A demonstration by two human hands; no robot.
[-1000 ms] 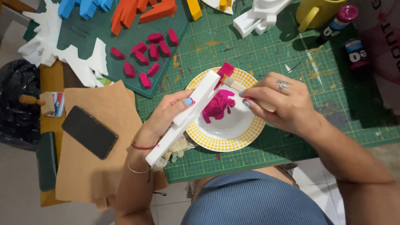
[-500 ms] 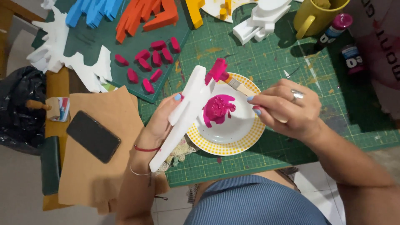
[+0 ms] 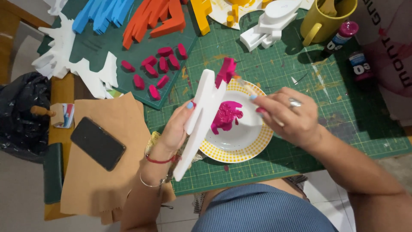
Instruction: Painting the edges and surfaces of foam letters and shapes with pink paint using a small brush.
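My left hand (image 3: pixel 178 126) grips a long white foam piece (image 3: pixel 198 120), tilted upward, whose top end (image 3: pixel 226 71) is painted magenta. It hangs over a white plate with a yellow checked rim (image 3: pixel 253 144) that holds a blob of magenta paint (image 3: pixel 225 116). My right hand (image 3: pixel 289 116), a ring on one finger, pinches a thin paintbrush (image 3: pixel 244 86) whose tip reaches toward the painted end of the foam. The brush is mostly hidden by my fingers.
A green cutting mat (image 3: pixel 309 86) carries the plate. Magenta foam bits (image 3: pixel 156 68), blue (image 3: pixel 101 15), orange (image 3: pixel 154 19), yellow (image 3: pixel 201 13) and white foam shapes (image 3: pixel 270 23) lie at the back. A yellow mug (image 3: pixel 324 19), paint bottles (image 3: pixel 341 38), brown paper (image 3: pixel 107 163) and a black phone (image 3: pixel 98 143) are around.
My left hand has swung the foam piece more upright and raised it. My right hand has moved the brush from the plate up toward the piece's magenta end.
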